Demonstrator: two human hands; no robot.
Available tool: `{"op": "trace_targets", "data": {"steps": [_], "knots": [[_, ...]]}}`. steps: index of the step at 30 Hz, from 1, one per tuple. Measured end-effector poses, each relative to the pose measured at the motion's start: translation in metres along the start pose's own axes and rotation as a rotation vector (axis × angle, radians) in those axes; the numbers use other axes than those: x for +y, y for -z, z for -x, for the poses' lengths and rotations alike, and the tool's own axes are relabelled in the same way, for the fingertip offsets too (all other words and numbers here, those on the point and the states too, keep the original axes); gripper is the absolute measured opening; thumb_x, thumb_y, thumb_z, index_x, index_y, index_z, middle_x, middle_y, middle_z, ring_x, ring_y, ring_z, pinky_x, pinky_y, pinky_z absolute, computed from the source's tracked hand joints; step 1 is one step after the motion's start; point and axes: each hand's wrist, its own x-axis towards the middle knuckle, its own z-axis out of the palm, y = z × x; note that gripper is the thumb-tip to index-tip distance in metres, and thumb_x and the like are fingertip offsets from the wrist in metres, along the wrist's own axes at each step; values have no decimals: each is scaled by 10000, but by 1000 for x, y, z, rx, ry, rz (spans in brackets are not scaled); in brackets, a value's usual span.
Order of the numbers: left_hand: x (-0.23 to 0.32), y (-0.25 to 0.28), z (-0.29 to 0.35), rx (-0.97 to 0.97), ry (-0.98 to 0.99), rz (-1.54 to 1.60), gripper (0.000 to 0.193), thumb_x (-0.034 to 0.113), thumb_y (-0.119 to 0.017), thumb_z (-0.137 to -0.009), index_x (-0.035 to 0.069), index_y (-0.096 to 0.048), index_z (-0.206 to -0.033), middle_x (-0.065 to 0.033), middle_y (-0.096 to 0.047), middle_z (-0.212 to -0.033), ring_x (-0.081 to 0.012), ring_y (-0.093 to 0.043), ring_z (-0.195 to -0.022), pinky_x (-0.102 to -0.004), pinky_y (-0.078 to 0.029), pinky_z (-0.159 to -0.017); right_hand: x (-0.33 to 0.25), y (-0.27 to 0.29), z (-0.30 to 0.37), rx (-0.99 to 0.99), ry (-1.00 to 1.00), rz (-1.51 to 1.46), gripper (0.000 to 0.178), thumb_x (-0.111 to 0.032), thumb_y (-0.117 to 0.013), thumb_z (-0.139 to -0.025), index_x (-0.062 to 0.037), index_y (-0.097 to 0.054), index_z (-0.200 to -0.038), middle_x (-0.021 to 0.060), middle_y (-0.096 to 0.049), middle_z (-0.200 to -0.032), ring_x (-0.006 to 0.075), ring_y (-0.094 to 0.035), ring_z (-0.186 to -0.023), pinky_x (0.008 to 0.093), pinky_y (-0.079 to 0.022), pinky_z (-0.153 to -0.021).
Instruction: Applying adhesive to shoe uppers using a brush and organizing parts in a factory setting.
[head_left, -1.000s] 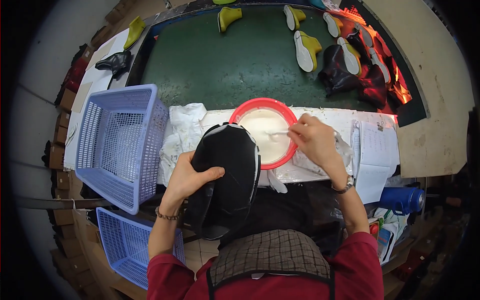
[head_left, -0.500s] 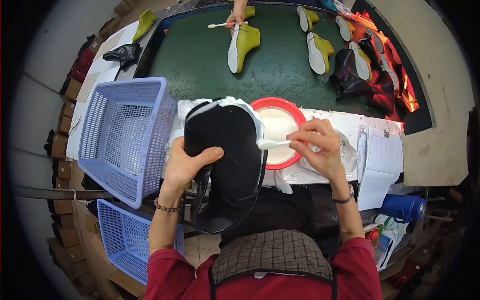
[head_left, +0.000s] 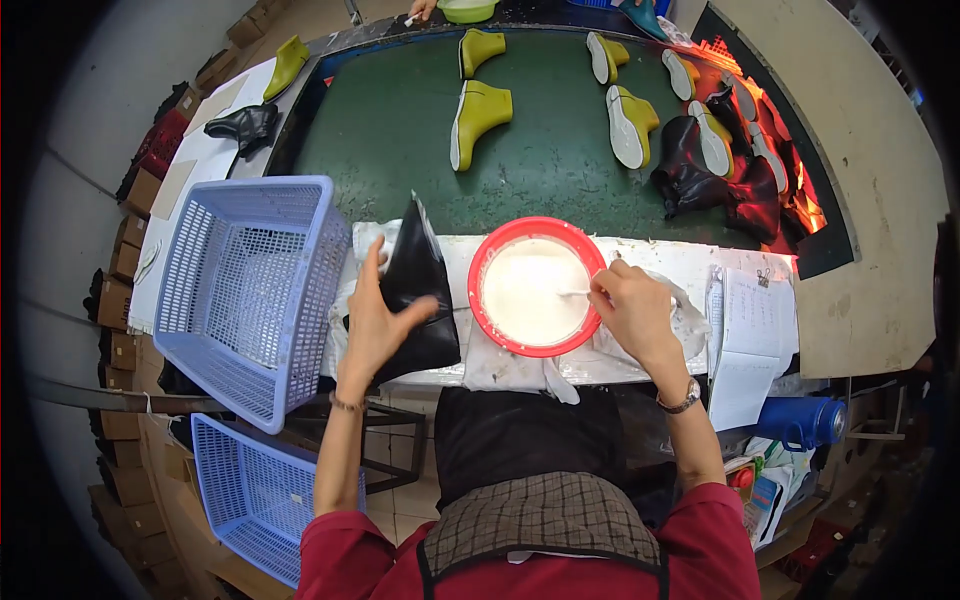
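My left hand (head_left: 376,328) is beside a black leather boot upper (head_left: 418,275) on the worktable, thumb and fingers spread; its thumb is blurred over the leather. White paste edges the upper's pointed top. My right hand (head_left: 640,312) pinches a small white-handled brush (head_left: 576,294) over a red bowl (head_left: 476,300) of creamy white liquid. The brush's head is hidden in or against the liquid. White cloths (head_left: 505,367) lie under and beside the bowl.
Blue plastic baskets (head_left: 325,260) stand at left. Across the green conveyor belt (head_left: 380,110) stand yellow-green shoe lasts (head_left: 484,115) with pale soles; black boots (head_left: 685,165) lie at right near an orange glow. A co-worker's hand (head_left: 423,9) shows at the far edge. Papers (head_left: 755,320) and a blue flask (head_left: 805,420) are at right.
The black upper has gone from being held up in my left hand to the table, left of the bowl. My right hand has brought the brush to the bowl. The co-worker's hand has left the last.
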Motion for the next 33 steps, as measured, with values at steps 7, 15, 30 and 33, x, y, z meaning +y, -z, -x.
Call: {"op": "trace_targets", "data": {"steps": [7,15,30,33], "knots": [[5,11,44,-356,18,-511,1385,318,-953,-548,172,-100,-1630,-282,-208,-1591,-515,-294,-1417,-716,-344,-999,1,8,1,-148,-139,-58,132,-167,-757,-817,-79,-723,-910,72,-649,-833,278,-680,-761,392,-539,-657],[-20,-2,46,-210,-123,-533,1188,-39,-740,-551,212,-255,-1606,-254,-341,-1490,-483,-383,-1318,-566,-418,-1027,5,14,6,-69,-240,-234,177,-157,-744,-824,-30,-717,-944,138,-678,-842,293,-687,-729,393,-534,-646],[2,15,65,124,-214,-112,1010,-197,-577,-616,4,-286,-1562,-289,-301,-1587,-466,-316,-1465,-483,-315,-1194,4,15,18,57,-284,-384,133,-92,-731,-896,-14,-753,-1001,77,-660,-802,144,-569,-652,287,-428,-583],[36,27,62,46,-212,-182,1055,-212,-570,-579,18,-283,-1568,-286,-213,-1625,-475,-277,-1482,-491,-297,-1204,-16,19,4,112,-213,-455,153,-111,-759,-884,-28,-759,-1012,79,-660,-813,154,-591,-628,288,-435,-548]]}}
